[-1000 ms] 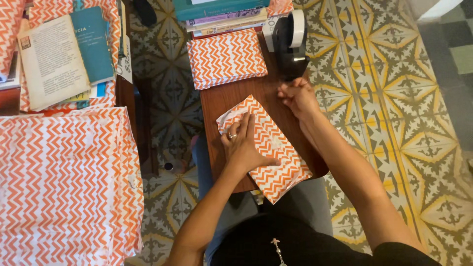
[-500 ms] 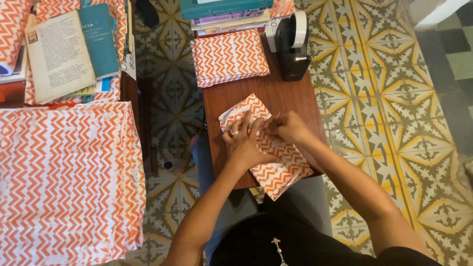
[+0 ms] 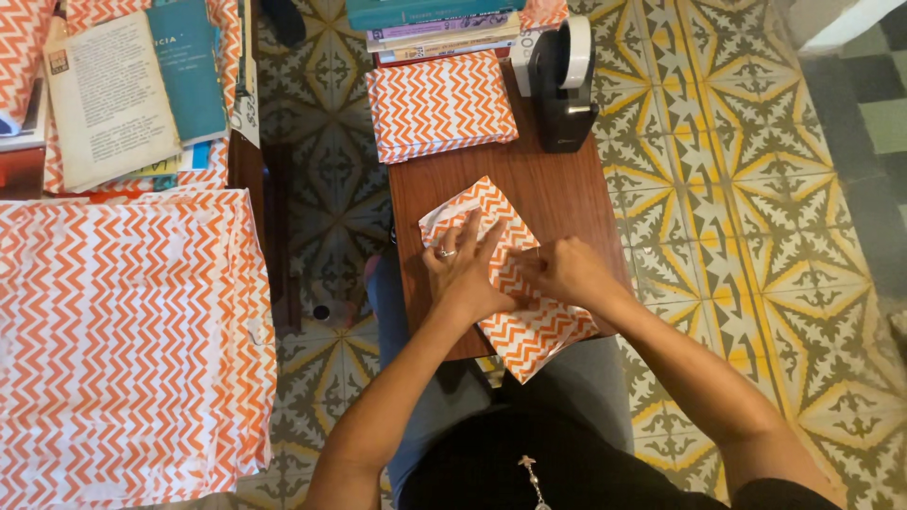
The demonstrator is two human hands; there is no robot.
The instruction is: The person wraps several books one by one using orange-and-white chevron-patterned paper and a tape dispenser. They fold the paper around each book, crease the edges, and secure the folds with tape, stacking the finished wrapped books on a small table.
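Left hand: fingers spread wide and laid flat, palm pressing down on the flat parcel wrapped in orange-and-white zigzag paper; nothing clasped. A ring shows on one finger.

Right hand: fingers curled loosely, tips on the parcel's paper just at 3 o'clock of the left hand; whether it pinches a fold cannot be told.

The parcel lies slantwise at the near end of the small brown wooden table, its lower corner overhanging the edge.

At 12 o'clock of the parcel rests a second wrapped packet in the same zigzag paper. At 1 o'clock stands a black tape dispenser. At 9 o'clock, well apart, lies a large sheet of zigzag wrapping paper.
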